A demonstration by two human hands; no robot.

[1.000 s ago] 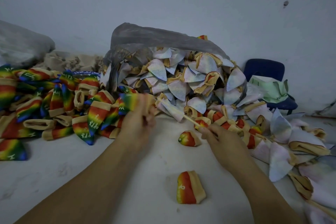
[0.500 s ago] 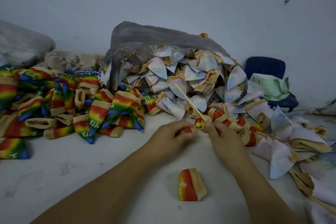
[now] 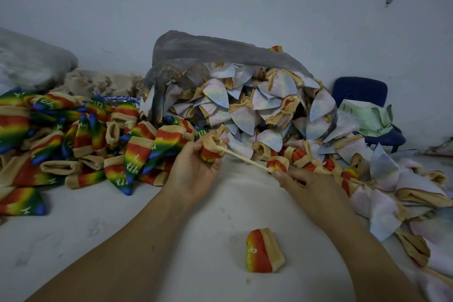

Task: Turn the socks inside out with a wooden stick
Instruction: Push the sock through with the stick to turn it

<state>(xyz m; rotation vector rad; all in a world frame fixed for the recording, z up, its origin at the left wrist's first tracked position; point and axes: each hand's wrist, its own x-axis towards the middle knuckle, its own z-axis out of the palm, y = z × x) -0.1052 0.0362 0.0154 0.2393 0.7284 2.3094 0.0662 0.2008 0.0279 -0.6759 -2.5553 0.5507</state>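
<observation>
— How many socks are lying loose?
— One folded sock (image 3: 264, 251) is lying near the surface's (image 3: 85, 228) near edge. The rainbow heap (image 3: 73, 144) and the pale heap (image 3: 245, 110) along the far edge are past counting.
— And the hands?
— The left hand (image 3: 196, 174) is curling its fingers (image 3: 217, 166) round one bunched sock (image 3: 211, 149) above the surface's middle. The right hand (image 3: 311, 185) is pinching the single wooden stick (image 3: 245, 158), whose tip is probably poking into that sock.

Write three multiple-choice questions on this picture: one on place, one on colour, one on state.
1. Where does the single sock lie? A on the white surface; B in a box; C on a shelf.
2. What colour is the chair? A red; B blue; C white.
3. What does the left hand do? A lies flat; B grips a sock with the stick in it; C holds nothing.
Answers: A, it sits alone on the surface; B, its back is dark blue; B, fingers curl round the sock.
</observation>
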